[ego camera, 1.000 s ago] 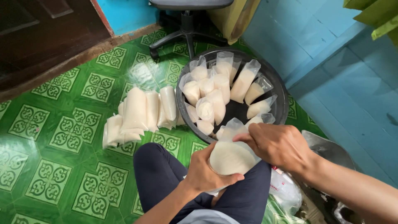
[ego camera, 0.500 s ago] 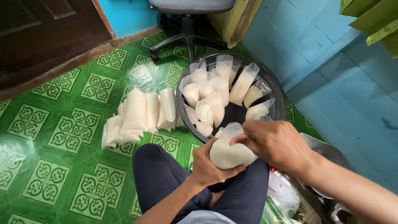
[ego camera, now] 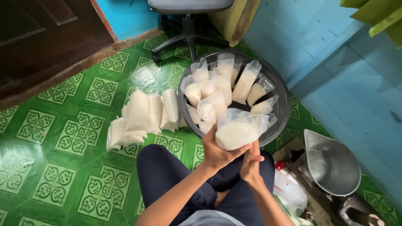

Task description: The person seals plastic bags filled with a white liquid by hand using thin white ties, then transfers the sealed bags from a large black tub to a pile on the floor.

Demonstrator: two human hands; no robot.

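My left hand (ego camera: 217, 152) holds up a clear plastic bag of white grain (ego camera: 239, 129) from below, over my lap and the near rim of a black round basin (ego camera: 284, 102). My right hand (ego camera: 251, 164) sits just under the bag, palm toward the left hand, touching its lower side. The basin holds several similar filled bags (ego camera: 217, 86) standing upright with open tops. My dark trousers (ego camera: 167, 175) are below both hands.
Several flat sealed bags (ego camera: 142, 115) lie on the green patterned floor tiles (ego camera: 54, 134) left of the basin. A metal scoop pan (ego camera: 333, 161) rests on a scale at right. An office chair base (ego camera: 188, 31) and a blue wall stand behind.
My right hand has dropped from the top of the bag to beneath it. The bag's open top now stands loose, and the bag sits a little higher.
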